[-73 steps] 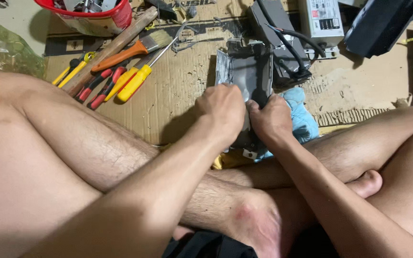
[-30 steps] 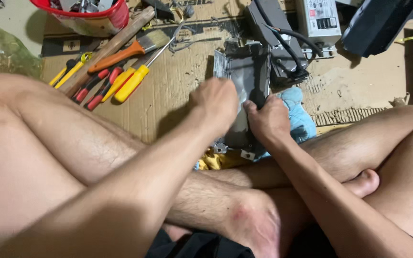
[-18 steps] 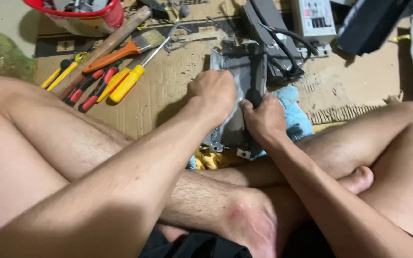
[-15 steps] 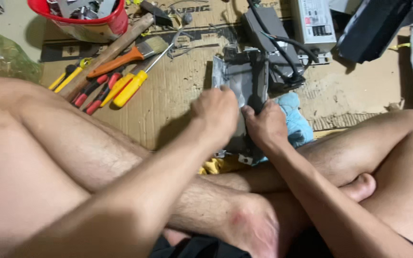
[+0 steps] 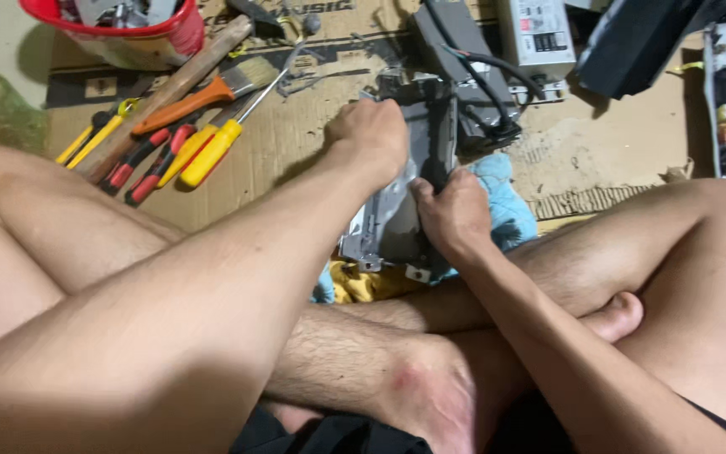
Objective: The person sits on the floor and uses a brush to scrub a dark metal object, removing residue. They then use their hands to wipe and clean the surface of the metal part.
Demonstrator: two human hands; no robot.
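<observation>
The left hand (image 5: 369, 139) was clamped over the top edge of the grey metal casing (image 5: 392, 223), fingers curled tight on it. The right hand (image 5: 455, 214) pinched the casing's right edge, thumb up against a dark part there; what exactly sat under that thumb could not be told. The casing stood tilted between the person's crossed legs, propped on a blue cloth (image 5: 502, 202) with a yellow rag (image 5: 363, 282) beneath, all on flattened cardboard (image 5: 296, 134) on the floor.

To do this well, by the look of it, the left grip had to brace firmly while the right worked in small pulls, so thin sheet metal would not bend or cut skin.

Further out lay yellow-handled screwdrivers (image 5: 207, 151), red-handled pliers (image 5: 140, 168), an orange-handled brush (image 5: 199, 97), a wooden hammer handle (image 5: 174, 88) and a red bucket (image 5: 128, 34). Behind the casing sat a cabled dark power unit (image 5: 464, 67) and a silver power supply (image 5: 535, 34).
</observation>
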